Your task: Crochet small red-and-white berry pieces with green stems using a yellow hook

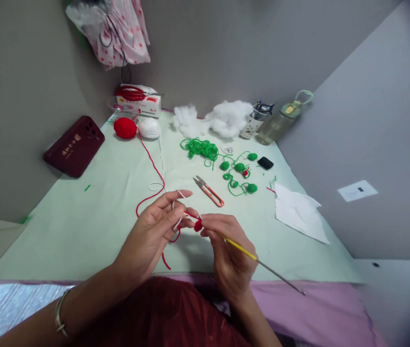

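My left hand [149,231] is closed, with white yarn [180,193] looped over its raised forefinger and pinched under the thumb. In my right hand [231,255] is a crochet hook [243,249] with a yellow grip, its metal shaft slanting down to the right. A small red crocheted piece [198,225] sits at the right fingertips, between the two hands. The hook's working tip is hidden by the fingers. Red yarn [157,172] runs from a red ball [125,128] to the left hand, and a loose red end hangs below it. A white ball [149,128] stands beside the red one.
Orange thread snips [209,192] lie just beyond my hands. Behind them are tangled green yarn [201,149], several green crocheted pieces [240,167] and white stuffing [229,119]. A maroon phone case [74,147] is at left; white paper [297,212] and a bottle [279,123] are at right.
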A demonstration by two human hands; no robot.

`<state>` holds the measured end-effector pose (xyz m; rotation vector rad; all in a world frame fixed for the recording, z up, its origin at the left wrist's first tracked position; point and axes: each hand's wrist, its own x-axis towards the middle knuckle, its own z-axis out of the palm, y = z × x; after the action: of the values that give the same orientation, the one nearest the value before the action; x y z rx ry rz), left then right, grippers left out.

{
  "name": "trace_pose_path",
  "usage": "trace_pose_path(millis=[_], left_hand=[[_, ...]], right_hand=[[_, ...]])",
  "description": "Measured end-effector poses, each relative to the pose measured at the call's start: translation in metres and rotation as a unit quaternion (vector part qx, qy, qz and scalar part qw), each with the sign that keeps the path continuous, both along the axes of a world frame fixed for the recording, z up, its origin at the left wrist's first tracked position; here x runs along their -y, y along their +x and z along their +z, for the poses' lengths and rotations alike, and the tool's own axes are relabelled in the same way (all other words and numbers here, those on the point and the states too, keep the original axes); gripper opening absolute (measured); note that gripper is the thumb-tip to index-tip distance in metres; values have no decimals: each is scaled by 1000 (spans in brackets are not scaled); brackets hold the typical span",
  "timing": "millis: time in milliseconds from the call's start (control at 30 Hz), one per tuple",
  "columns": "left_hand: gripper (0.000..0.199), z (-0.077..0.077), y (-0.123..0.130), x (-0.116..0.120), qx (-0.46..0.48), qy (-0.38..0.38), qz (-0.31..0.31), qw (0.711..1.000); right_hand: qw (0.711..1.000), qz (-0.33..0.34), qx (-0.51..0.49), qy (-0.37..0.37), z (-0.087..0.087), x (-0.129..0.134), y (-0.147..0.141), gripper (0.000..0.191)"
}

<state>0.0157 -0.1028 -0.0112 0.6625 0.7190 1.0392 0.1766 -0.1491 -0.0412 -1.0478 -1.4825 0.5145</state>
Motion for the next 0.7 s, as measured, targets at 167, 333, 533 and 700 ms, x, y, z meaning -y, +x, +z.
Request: trace_pose_path(millis=[167,333,533,700], left_hand=[[24,0,3,4,-28,4,38,999],[20,0,2,5,-40,31,26,998],[34,-4,2,4,-121,110,4,987],[42,-6,4,5,-176,141,13,974]], right_hand=[[999,-19,18,48,5,-3,-4,38],[996,-24,47,74,4,-4,-7,37],[990,-67,75,101,-3,-4,-5,39],[979,-90,130,128,-2,-3,-7,38]])
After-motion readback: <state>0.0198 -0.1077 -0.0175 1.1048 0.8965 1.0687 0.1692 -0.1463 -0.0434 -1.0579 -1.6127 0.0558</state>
